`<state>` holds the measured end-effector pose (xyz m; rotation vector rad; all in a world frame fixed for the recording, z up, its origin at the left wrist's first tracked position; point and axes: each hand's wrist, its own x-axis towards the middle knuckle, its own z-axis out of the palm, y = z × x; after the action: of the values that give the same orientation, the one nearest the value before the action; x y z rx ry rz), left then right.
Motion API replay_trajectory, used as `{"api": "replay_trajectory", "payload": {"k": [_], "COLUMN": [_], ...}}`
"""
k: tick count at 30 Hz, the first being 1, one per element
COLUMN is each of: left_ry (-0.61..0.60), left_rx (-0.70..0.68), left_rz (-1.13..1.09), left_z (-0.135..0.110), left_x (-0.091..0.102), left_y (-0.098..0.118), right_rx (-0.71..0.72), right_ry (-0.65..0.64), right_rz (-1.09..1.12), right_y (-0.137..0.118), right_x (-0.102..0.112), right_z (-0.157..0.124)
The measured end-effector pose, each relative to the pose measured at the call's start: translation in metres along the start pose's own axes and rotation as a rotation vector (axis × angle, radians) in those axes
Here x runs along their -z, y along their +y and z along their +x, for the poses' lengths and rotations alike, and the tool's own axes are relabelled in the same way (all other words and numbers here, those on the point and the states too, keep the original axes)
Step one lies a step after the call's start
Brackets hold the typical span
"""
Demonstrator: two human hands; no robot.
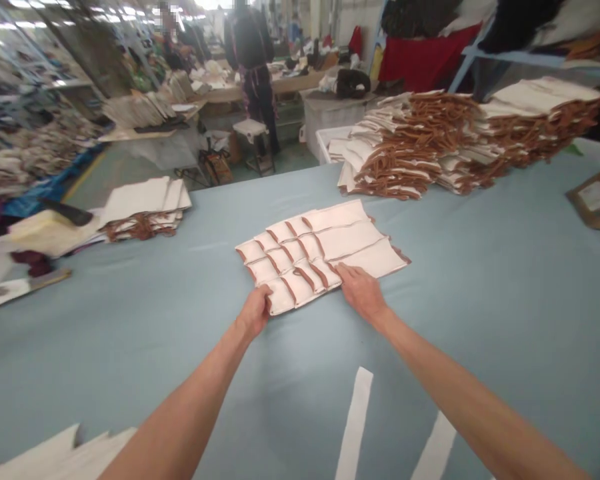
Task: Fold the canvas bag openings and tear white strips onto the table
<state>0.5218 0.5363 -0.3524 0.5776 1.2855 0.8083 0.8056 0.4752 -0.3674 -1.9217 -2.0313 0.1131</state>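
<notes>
A fanned set of several cream cloth pieces with brown edges [325, 250] lies overlapped in rows on the pale blue table [480, 293]. My left hand [255, 312] is closed, pinching the near left corner of the front piece. My right hand [361, 292] rests with fingers laid on the near edge of the same set, a little to the right. Both forearms reach in from the bottom of the view.
Tall stacks of the same cream and brown pieces [460, 137] stand at the back right. A smaller pile [143, 208] sits at the left. Two white strips [354, 423] lie near me. A brown package [597, 197] is at the right edge. People stand far behind.
</notes>
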Motion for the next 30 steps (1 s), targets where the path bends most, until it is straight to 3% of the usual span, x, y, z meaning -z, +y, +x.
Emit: {"api": "replay_trajectory", "payload": {"k": [3,7,11,14,18,22,26,30], "left_ry": [0.087,0.150,0.130,0.068,0.020,-0.034,-0.111,-0.162], "left_rx": [-0.063,-0.124,-0.152,-0.179,-0.240,-0.287,-0.287,-0.219], "left_rz": [0.096,0.197,0.257,0.260,0.227,0.169,0.131,0.117], "left_z": [-0.048,-0.118,-0.192,-0.245,-0.304,-0.351,-0.388,-0.408], "left_x": [0.049,0.122,0.197,0.245,0.290,0.325,0.366,0.410], "left_y": [0.002,0.023,0.047,0.051,0.030,0.001,-0.021,-0.040], "right_rx": [0.034,0.068,0.064,0.052,0.015,-0.020,-0.021,-0.011], "right_ry": [-0.010,-0.030,-0.040,-0.053,-0.054,-0.068,-0.082,-0.071], "right_rz": [0.126,0.310,0.456,0.553,0.676,0.753,0.762,0.734], "right_y": [-0.047,-0.128,-0.216,-0.275,-0.337,-0.378,-0.407,-0.433], "right_x": [-0.004,-0.017,-0.028,-0.033,-0.032,-0.022,-0.014,-0.023], "right_z": [-0.027,-0.066,-0.116,-0.161,-0.224,-0.283,-0.334,-0.371]}}
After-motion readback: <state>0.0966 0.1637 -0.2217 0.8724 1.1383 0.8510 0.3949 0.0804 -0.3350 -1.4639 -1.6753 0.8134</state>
